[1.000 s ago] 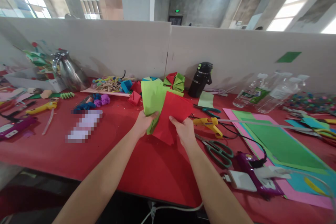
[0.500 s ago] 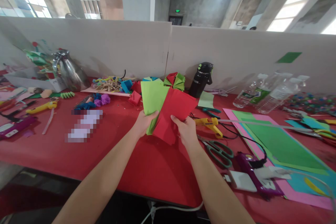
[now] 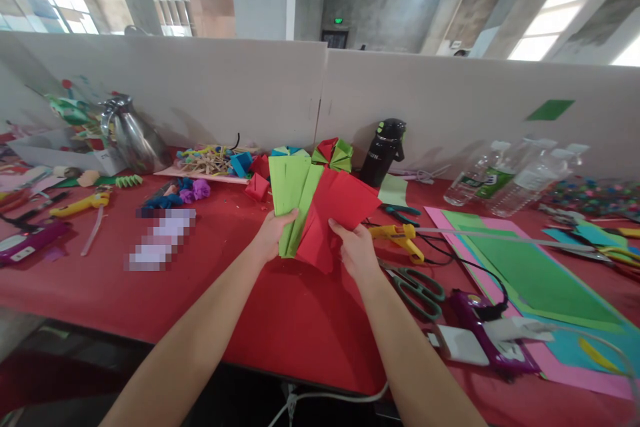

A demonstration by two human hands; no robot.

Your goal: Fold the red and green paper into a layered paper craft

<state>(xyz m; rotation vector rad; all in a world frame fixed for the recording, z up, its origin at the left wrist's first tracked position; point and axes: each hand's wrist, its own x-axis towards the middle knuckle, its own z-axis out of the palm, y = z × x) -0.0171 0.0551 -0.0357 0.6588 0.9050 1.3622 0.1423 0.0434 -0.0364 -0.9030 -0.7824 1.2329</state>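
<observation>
My left hand (image 3: pixel 271 232) pinches light green folded paper (image 3: pixel 290 187) near its lower left edge, thumb in front and the other fingers hidden behind. Red folded paper (image 3: pixel 345 197) is gripped by my right hand (image 3: pixel 357 247) at its right side, with the thumb on the front face. Both papers are held up over the red table (image 3: pixel 310 327), side by side, the red one overlapping the green at the lower middle. Creases run lengthwise down the green paper. Behind them sits a red and green folded paper piece (image 3: pixel 333 153).
Right of my hands lie a yellow glue gun (image 3: pixel 400 238), green-handled scissors (image 3: pixel 417 290), a purple device (image 3: pixel 493 340) and coloured sheets (image 3: pixel 550 273). A black bottle (image 3: pixel 384 150), clear plastic bottles (image 3: pixel 525 177) and a steel jug (image 3: pixel 133 137) stand near the partition (image 3: pixel 200 87).
The green paper has opened out, showing more creases and a second panel. The red paper and my right hand have shifted slightly to the right.
</observation>
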